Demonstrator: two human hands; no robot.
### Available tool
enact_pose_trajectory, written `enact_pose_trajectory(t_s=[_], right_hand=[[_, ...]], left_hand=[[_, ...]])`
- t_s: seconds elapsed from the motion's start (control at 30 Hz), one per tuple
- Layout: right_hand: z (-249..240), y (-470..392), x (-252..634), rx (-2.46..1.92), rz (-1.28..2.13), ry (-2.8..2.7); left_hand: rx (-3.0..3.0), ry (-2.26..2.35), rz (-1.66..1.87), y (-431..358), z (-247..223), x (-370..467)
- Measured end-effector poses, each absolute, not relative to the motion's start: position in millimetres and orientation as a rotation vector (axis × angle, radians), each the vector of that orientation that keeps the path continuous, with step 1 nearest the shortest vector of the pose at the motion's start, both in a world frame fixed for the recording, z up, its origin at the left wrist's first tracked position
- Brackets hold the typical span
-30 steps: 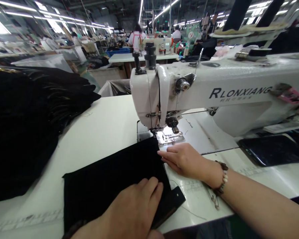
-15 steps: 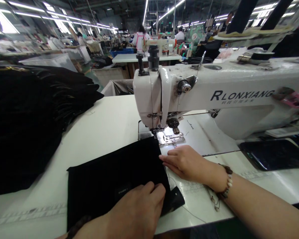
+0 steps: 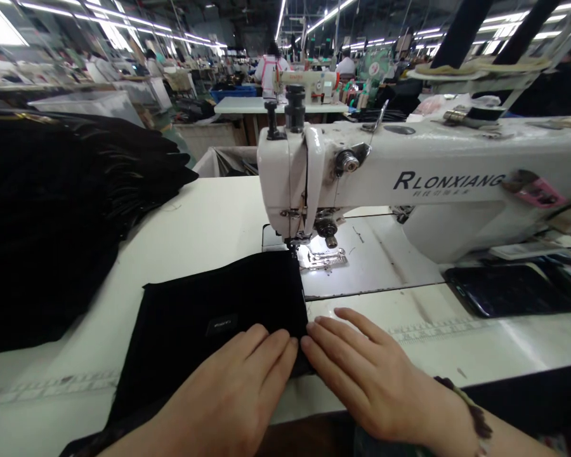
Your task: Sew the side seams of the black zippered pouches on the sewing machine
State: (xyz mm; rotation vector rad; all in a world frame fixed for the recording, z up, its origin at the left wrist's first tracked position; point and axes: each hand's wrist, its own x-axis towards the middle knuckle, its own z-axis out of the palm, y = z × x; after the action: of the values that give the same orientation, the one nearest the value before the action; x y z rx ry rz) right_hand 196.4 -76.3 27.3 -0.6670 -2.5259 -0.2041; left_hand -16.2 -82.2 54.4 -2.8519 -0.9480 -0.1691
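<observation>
A black fabric panel [image 3: 185,343] with a small dark label [image 3: 222,324] lies on the table, its far right corner under the needle and presser foot [image 3: 292,247] of a white sewing machine [image 3: 285,184]. My left hand [image 3: 242,374] is on the panel's near right part, fingers bent and drawn together on the cloth. Right beside it, my right hand [image 3: 361,368] has its fingertips at the panel's right edge, the little finger a bit apart. Both thumbs are hidden beneath the hands. The fingertips of the two hands nearly meet.
A large stack of black pieces [image 3: 52,228] covers the left of the table. A metal edge guide [image 3: 326,259] sits right of the needle. A phone [image 3: 509,291] lies at the right, and a printed ruler [image 3: 433,330] runs along the table. People work farther back.
My right hand has moved nearer to me along the panel's right edge, beside my left hand. The panel's near right corner flap no longer sticks out. The view has shifted slightly.
</observation>
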Motion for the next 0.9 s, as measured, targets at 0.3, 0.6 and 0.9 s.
enact_pose_trajectory(t_s=[0.3,0.6,0.9], right_hand=[[33.6,-77.0,185.6,-0.572,-0.284,-2.371],[33.9,-80.9,186.6,-0.671,-0.338,-2.501],[21.4,-52.7,182.4,-0.645,-0.199,-2.799]], left_hand=[[-2.709,-1.001,-0.203,-86.2,46.7,-3.4],[-2.844,-0.844,-0.231,-77.9,31.1,2.6],[-2.868,-0.818,-0.211,-47.0,9.7,-1.5]])
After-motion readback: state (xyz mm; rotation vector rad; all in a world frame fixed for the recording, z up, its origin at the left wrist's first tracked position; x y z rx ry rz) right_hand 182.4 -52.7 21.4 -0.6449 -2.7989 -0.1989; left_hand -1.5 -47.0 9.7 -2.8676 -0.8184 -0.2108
